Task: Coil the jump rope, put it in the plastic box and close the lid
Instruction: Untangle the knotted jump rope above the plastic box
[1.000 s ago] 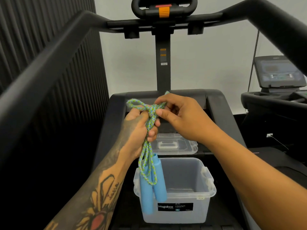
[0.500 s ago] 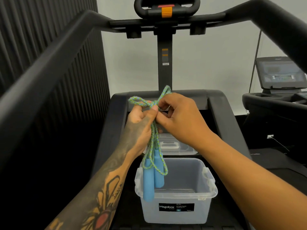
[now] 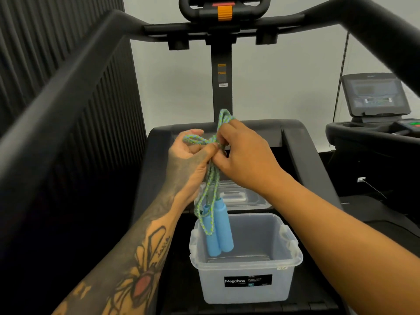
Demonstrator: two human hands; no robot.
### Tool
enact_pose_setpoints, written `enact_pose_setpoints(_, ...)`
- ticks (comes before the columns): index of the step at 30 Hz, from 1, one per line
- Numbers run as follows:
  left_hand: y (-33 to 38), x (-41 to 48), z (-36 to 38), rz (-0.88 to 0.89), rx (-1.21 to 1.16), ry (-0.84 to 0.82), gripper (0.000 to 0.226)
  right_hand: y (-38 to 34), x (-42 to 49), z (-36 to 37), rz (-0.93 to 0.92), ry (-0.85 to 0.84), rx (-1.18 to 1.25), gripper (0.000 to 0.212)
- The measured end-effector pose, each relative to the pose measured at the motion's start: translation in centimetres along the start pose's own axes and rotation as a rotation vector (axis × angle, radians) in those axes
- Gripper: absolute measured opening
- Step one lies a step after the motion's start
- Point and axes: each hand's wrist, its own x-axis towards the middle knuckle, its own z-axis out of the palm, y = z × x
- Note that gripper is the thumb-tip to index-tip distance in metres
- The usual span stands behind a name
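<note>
A green-and-blue braided jump rope (image 3: 210, 187) is bundled in both my hands above the box. My left hand (image 3: 191, 160) grips the bundle, with a loop sticking out to the left. My right hand (image 3: 241, 160) pinches the rope's loops, which poke up behind its fingers. The two blue foam handles (image 3: 219, 230) hang side by side, their lower ends dipping into the open clear plastic box (image 3: 245, 285) with a "Megabox" label. The clear lid (image 3: 245, 198) lies flat just behind the box, partly hidden by the rope and my hands.
The box and lid rest on a black treadmill deck (image 3: 302, 155). Thick black handrails (image 3: 68, 83) run along both sides, and the console post (image 3: 221, 76) stands straight ahead. A second machine with a screen (image 3: 375, 94) is at the right. A dark slatted wall is on the left.
Both hands have lifted the bundle, so the blue handles hang higher over the box. My right hand has drawn a rope loop upward past its fingers.
</note>
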Motion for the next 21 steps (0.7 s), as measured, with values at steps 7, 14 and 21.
enact_pose_setpoints(7,-1.4,0.4,1.1,0.066,0.038,-0.010,0.024,1.7,-0.5,0.6,0.050,0.066,0.311,0.015)
enact_pose_setpoints(14,-2.3,0.4,3.4,0.158,0.080,-0.059,0.019,3.1,-0.3,-0.6,0.031,0.017,0.213,0.007)
enact_pose_setpoints(21,-3.7,0.7,5.5,0.219,0.112,0.039,0.021,5.8,-0.2,-1.6,0.107,-0.080,0.519,0.008)
